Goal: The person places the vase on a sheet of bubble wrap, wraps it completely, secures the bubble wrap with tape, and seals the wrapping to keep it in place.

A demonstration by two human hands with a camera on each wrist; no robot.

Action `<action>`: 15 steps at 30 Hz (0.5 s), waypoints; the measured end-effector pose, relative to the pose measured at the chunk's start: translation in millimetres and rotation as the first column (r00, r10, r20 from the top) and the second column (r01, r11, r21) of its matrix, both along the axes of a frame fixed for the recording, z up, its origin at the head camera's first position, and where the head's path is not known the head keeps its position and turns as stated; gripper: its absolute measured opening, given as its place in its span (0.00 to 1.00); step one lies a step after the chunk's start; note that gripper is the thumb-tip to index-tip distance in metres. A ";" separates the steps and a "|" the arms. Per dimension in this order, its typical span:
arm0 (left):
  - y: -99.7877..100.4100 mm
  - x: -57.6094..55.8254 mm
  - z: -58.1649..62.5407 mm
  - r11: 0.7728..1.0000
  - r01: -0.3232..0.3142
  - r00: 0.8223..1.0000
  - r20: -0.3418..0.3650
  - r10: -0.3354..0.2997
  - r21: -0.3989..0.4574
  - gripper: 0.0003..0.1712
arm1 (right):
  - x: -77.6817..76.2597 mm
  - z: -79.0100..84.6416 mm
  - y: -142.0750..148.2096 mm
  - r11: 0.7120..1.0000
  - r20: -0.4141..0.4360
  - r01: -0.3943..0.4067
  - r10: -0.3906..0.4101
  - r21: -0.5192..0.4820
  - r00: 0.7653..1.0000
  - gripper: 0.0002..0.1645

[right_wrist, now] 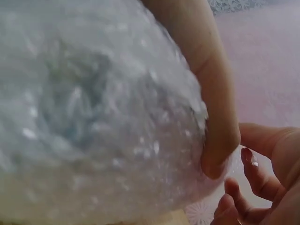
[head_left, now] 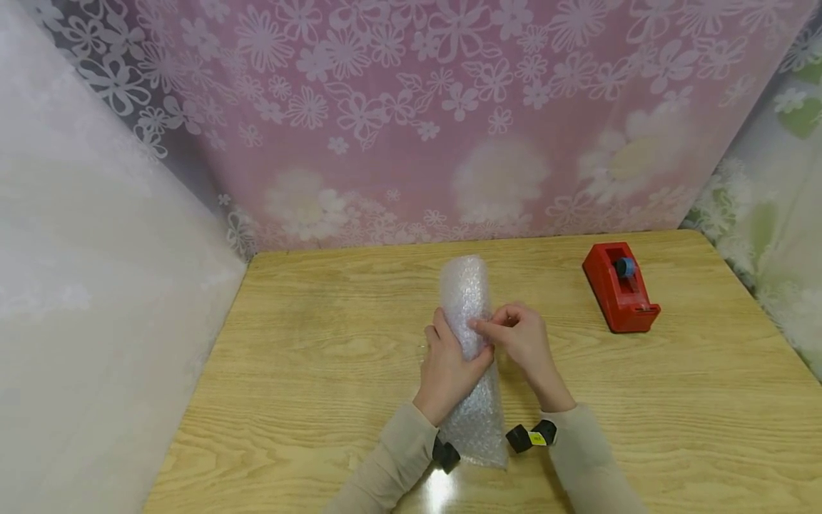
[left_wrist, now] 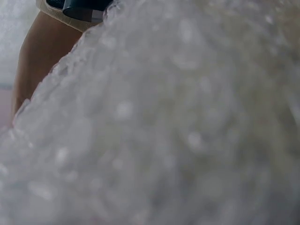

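Note:
A bubble wrap roll (head_left: pixel 467 289) stands out lengthwise over the table, with a loose flat end spreading toward me below it. My left hand (head_left: pixel 446 371) grips the roll around its middle, thumb on the right side and fingers on the left. On the roll's right side, my right hand (head_left: pixel 520 339) touches the wrap with an extended forefinger, right above the left thumb. Blurred bubble wrap (left_wrist: pixel 164 122) fills most of the left wrist view. In the right wrist view, the left thumb (right_wrist: pixel 218 117) lies along the wrap, and the right fingers (right_wrist: pixel 262 183) are loosely bent beside it.
A red tape dispenser (head_left: pixel 619 289) with a small blue-rimmed tape roll stands at the back right of the wooden table (head_left: pixel 308 400). A pink floral curtain (head_left: pixel 398 143) hangs behind the table's far edge, and a pale sheet (head_left: pixel 96 285) hangs along the left side.

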State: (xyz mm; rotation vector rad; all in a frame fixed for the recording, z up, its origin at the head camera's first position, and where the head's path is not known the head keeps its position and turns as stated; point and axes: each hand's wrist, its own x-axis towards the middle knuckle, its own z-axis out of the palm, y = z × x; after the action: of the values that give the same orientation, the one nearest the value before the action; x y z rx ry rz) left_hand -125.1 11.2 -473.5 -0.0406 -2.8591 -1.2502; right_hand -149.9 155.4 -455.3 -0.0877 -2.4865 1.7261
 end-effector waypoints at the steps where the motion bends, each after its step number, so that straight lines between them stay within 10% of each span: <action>1: 0.1 -0.2 0.0 1.000 0.000 1.000 0.000 0.000 -0.001 0.60 | -1.3 -0.2 1.7 1.000 0.011 -0.011 0.011 0.009 1.000 0.21; 15: 0.8 -0.2 -1.3 1.000 -0.007 1.000 0.008 0.007 -0.006 0.62 | -20.6 -22.4 17.6 0.927 0.141 -0.259 0.305 -0.272 0.942 0.21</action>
State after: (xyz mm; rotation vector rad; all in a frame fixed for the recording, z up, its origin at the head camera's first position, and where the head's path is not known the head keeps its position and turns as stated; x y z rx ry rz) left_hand -125.2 12.0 -474.8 -0.0261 -2.8675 -1.2433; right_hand -170.5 173.0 -477.7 0.1058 -2.4897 2.2405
